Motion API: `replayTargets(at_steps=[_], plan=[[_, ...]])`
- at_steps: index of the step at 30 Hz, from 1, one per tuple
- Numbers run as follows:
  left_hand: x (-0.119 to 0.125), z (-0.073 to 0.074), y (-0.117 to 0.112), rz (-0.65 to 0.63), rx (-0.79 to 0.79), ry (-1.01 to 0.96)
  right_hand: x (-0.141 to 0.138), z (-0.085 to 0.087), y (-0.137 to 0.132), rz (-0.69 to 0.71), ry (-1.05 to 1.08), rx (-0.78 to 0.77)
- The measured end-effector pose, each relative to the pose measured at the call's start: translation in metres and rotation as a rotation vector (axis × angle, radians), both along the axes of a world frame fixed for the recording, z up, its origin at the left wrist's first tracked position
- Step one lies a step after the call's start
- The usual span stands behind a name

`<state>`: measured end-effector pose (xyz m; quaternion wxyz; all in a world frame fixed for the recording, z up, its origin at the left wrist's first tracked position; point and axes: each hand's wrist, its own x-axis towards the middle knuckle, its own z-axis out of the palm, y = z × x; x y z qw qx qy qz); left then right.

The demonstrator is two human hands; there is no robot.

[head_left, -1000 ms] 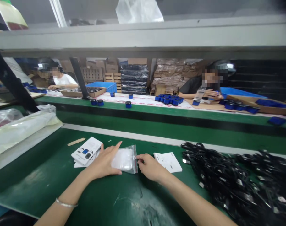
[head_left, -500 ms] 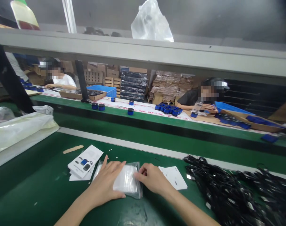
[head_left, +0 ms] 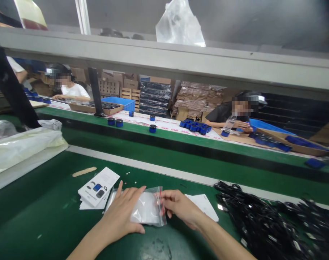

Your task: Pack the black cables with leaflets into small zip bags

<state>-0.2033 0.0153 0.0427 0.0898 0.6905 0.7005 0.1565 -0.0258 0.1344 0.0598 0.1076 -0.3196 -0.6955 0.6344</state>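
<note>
A stack of clear zip-lock bags (head_left: 146,208) lies on the green work surface in front of me. My left hand (head_left: 125,209) rests flat across its left part, thumb and fingers spread. At the right end, where a red line runs along the seal, my right hand (head_left: 174,206) pinches the edge of a bag between thumb and fingers. Printed leaflets (head_left: 98,186) showing pictures of a blue device lie in a small pile left of the bags. Partly behind my right hand is another white leaflet (head_left: 204,206).
Tangled black cables (head_left: 248,216) are heaped at the right. A wooden stick (head_left: 84,172) and a plastic-wrapped bundle (head_left: 26,148) lie left. Across a ledge, several blue round items (head_left: 194,127) stand on the far bench, where co-workers sit. A shelf beam (head_left: 164,59) crosses above.
My right hand has shifted slightly right, and the sealed end of the bag now shows lifted at its fingers. My left hand stays in place on the bags.
</note>
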Motion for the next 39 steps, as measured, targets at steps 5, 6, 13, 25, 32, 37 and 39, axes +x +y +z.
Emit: replayTargets(at_steps=[5,6,13,25,32,37,39], plan=[[0.000,0.000,0.000,-0.012,-0.002,0.020,-0.012,-0.016,0.004,0.023,-0.080,0.001],[0.000,0.000,0.000,-0.014,-0.006,0.025,-0.014,-0.018,0.004,0.025,-0.094,0.020],[0.003,0.002,0.001,-0.011,-0.031,0.054,-0.021,-0.010,-0.001,-0.069,-0.106,0.337],[0.007,0.008,-0.001,-0.016,-0.034,0.051,-0.027,0.005,-0.003,-0.025,-0.301,0.510],[0.006,0.005,-0.001,-0.030,-0.024,0.040,-0.017,0.007,0.018,0.097,-0.291,0.269],[0.005,0.004,0.000,-0.029,-0.023,0.036,-0.011,0.000,0.021,0.021,-0.294,0.107],[0.005,0.003,0.000,-0.031,-0.023,0.038,-0.010,-0.004,0.017,-0.005,-0.281,0.068]])
